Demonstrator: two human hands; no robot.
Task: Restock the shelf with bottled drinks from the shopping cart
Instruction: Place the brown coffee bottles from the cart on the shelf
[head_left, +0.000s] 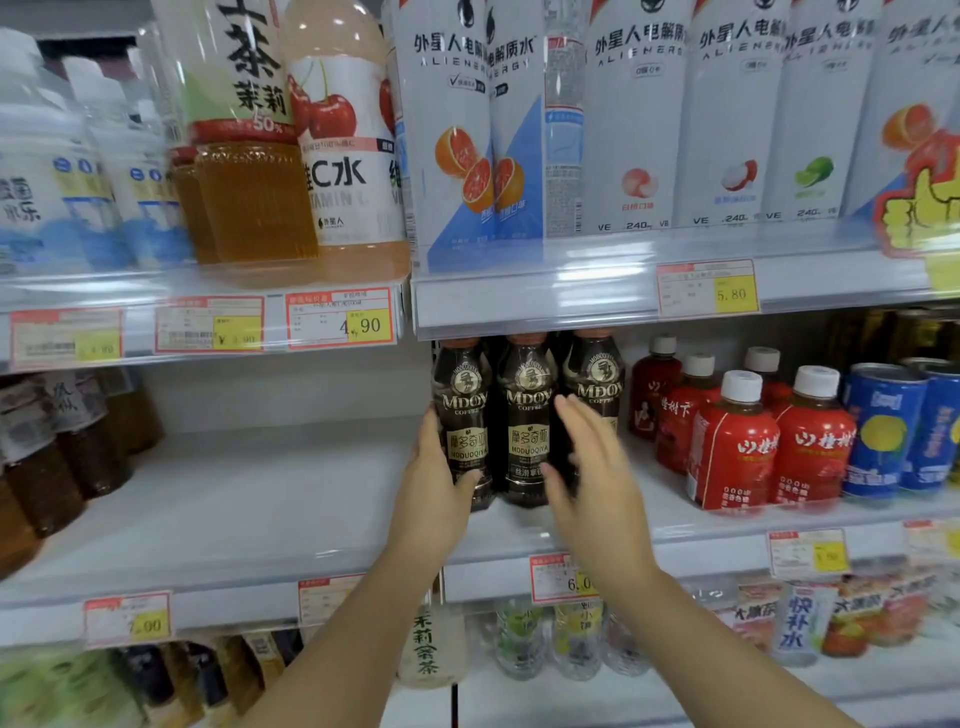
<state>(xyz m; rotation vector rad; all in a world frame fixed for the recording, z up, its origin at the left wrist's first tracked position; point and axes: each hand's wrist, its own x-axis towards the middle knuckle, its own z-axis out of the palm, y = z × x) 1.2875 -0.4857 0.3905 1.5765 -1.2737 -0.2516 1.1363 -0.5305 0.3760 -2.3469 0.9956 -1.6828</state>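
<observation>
Item: three dark brown plastic coffee bottles with gold labels (527, 415), upright in a row on the white metal shelf (260, 509), just above the red-framed price tag (563, 579); shelf bare left of the tag, so restocking judged early, much left; cart not in view.
Left hand (441, 467), above-left of the tag, grips the leftmost bottle (462, 410); right hand (587, 467), above-right of the tag, blurred, fingers straight and spread, holding nothing, just before the rightmost bottle (597, 384); contact unclear.

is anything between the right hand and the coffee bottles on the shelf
Nothing visible does. The open right hand is in front of the middle coffee bottle and right coffee bottle; the left hand grips the left coffee bottle.
</observation>
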